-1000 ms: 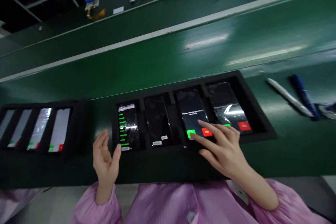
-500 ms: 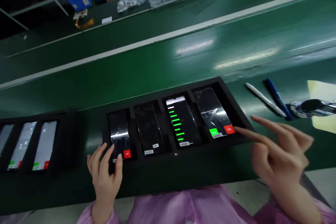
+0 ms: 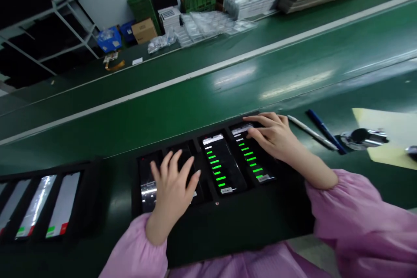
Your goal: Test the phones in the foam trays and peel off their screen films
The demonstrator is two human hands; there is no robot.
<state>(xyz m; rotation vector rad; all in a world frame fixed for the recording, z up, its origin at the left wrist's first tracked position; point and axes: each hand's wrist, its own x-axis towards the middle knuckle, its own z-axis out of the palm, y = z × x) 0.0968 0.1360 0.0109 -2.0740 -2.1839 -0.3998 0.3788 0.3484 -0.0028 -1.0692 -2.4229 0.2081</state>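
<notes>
Several smartphones lie face up in the slots of a black tray (image 3: 208, 202). My right hand (image 3: 272, 132) reaches over the top of the rightmost phone (image 3: 252, 156), whose screen lists green bars; its fingers are apart, with a fingertip at the screen's upper part. Beside it, another phone (image 3: 224, 163) displays the same kind of list. My left hand (image 3: 174, 186) is spread above the second phone from the left (image 3: 184, 150), a dark one that it partly covers. The leftmost phone (image 3: 148, 171) has a dark, reflecting screen, its lower end hidden by my left wrist.
A second black tray (image 3: 86, 191) with lit phones stands at the left. To the right lie a white pen (image 3: 312, 132), a blue pen (image 3: 325, 130), a shiny metal object (image 3: 365, 138) and yellowish paper (image 3: 397, 126). Clear plastic trays (image 3: 205, 26) and a cardboard box (image 3: 144, 30) sit at the back.
My right hand has moved from the rightmost phone's lower corner to its top, and that screen now lists green bars. My left hand has shifted right, from the leftmost phone to the second.
</notes>
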